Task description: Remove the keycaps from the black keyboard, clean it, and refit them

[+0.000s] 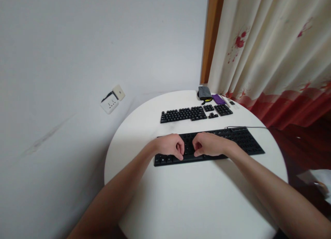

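A black keyboard [247, 140] lies across the white table in front of me, with few raised keycaps showing except along its lower left edge. My left hand [170, 145] is curled over its left part, thumb low by the bottom row. Just to the right, my right hand [210, 143] bends over the middle of the keyboard, fingers curled in and thumb pointing at the bottom row. A narrow gap separates the two hands. What the fingertips grip, if anything, is hidden. Beyond the keyboard, loose black keycaps [183, 115] are laid out in keyboard-like blocks.
On the round white table [165, 197], a folded grey cloth [204, 92] and a purple cloth [218, 99] lie at the back right. The keyboard's cable [258, 127] runs off rightward. A wall with a socket [110, 103] borders the left; a curtain [258, 59] hangs at right.
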Demonstrator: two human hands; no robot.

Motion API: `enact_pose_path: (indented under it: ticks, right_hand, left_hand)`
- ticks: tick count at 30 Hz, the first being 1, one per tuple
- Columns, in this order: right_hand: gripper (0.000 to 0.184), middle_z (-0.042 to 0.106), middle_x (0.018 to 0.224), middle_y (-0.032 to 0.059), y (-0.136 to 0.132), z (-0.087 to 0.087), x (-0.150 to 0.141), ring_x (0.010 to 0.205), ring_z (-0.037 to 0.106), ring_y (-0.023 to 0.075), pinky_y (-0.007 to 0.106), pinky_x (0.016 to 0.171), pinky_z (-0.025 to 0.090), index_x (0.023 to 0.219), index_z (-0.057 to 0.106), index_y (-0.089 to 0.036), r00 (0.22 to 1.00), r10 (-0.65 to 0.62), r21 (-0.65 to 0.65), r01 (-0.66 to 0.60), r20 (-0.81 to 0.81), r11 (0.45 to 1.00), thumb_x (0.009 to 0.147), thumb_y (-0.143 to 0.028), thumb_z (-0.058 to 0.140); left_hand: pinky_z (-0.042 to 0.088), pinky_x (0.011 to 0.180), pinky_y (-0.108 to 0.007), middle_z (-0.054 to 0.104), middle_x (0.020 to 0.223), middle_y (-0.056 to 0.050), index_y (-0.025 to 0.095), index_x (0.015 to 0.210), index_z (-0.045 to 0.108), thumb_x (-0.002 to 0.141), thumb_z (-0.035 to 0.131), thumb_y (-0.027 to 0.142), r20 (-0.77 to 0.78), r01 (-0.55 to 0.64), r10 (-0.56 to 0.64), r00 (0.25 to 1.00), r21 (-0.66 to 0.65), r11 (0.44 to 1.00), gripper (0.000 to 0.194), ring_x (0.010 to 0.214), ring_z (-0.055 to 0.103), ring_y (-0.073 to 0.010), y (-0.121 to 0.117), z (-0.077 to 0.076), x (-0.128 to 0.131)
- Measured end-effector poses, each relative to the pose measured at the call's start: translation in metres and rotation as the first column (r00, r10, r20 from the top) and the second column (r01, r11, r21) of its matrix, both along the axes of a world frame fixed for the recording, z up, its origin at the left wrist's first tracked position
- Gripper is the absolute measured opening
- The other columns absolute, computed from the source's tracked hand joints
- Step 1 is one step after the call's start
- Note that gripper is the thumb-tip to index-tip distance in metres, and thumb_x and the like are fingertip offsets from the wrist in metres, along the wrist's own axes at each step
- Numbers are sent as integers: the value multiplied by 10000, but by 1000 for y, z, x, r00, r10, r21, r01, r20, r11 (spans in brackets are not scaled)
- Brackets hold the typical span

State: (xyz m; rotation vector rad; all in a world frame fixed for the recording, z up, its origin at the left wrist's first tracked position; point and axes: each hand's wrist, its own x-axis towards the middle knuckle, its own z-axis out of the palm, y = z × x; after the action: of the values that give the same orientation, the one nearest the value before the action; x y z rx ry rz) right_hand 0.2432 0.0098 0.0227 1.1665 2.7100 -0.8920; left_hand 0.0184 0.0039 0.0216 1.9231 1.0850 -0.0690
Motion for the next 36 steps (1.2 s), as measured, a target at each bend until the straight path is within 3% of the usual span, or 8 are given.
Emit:
enact_pose_path:
  ticks: [10,15,18,21,26,32,36]
  right_hand:
    - [192,689,720,20,-2,-1,-8,683,602,174,253,568,326,734,690,-203,989,-55,105,41,134,994,704,-366,786]
    - [178,688,733,14,0,1,-2,671,586,158,248,574,331,744,683,-198,998,-10,62,7,60,998,732,-359,758]
    - [161,674,713,7,4,6,5,633,567,138,242,573,342,753,677,-189,1000,-11,13,12,-27,1000,785,-344,704]
    - [171,662,708,7,7,10,11,632,561,136,241,572,345,744,669,-182,995,-52,47,56,-80,997,788,-345,697]
    - [181,663,700,11,6,13,10,627,562,142,247,564,345,744,679,-182,997,-67,30,68,-26,997,750,-354,735]
    - [185,683,708,12,5,2,4,640,587,150,245,563,337,727,680,-187,998,-23,33,21,55,999,685,-331,789]
    - [186,679,702,9,5,3,4,640,588,150,243,554,328,729,669,-195,999,-15,66,12,46,998,711,-349,773]
  left_hand:
    - [454,578,-222,715,738,-11,171,756,715,635,782,252,-79,-22,28,996,76,997,160,661,650,-150,2,-7,0]
    - [443,602,-220,700,727,-5,164,767,712,662,772,248,-43,4,-1,999,79,997,147,668,635,-139,2,-2,-2]
    - [434,626,-226,673,691,2,158,759,696,719,752,317,21,-51,48,999,142,989,173,652,606,-127,2,5,-3]
    - [411,596,-228,636,650,12,157,737,669,718,762,378,35,-102,97,995,187,977,240,616,569,-118,2,8,-3]
    - [362,534,-233,622,641,17,167,700,645,663,798,419,-43,-66,74,996,176,982,297,598,545,-123,0,7,2]
    - [319,522,-253,629,637,19,190,641,631,600,828,428,-233,-49,124,965,304,952,312,577,525,-133,-7,6,11]
    - [377,571,-257,671,731,1,194,714,658,662,800,455,-217,-18,92,972,324,946,302,659,588,-159,-10,8,15]
